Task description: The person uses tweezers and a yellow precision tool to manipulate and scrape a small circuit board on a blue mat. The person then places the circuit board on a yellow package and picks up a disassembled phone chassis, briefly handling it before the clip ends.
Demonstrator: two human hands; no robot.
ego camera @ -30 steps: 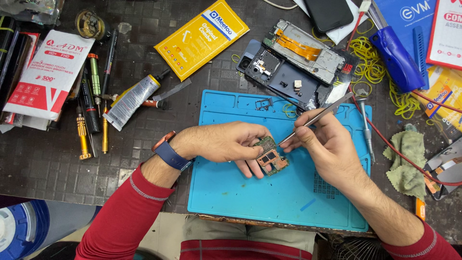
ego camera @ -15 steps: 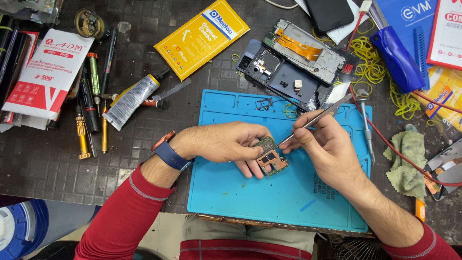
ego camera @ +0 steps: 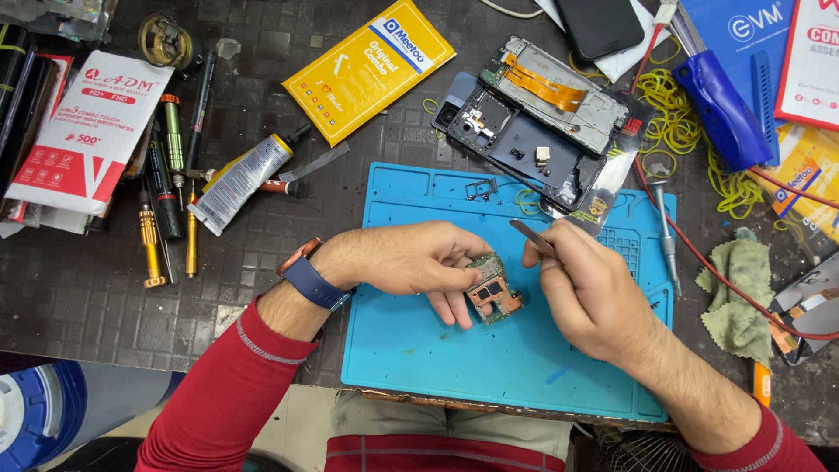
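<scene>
Clutter is spread over a dark tiled counter [ego camera: 79, 297] around a blue work mat [ego camera: 411, 350]. A small circuit board [ego camera: 492, 291] is gripped over the mat by the left hand [ego camera: 411, 260]. Tweezers [ego camera: 531, 236] are pinched in the right hand [ego camera: 590, 288]. An opened phone [ego camera: 524, 122], glue tube [ego camera: 240, 179] and screwdrivers [ego camera: 150, 245] are seen nearby.

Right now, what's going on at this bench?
A person is working over a blue repair mat. The left hand holds a small circuit board just above the mat, while the right hand grips metal tweezers beside it. An opened phone lies above the mat; screwdrivers and a glue tube lie left.
</scene>
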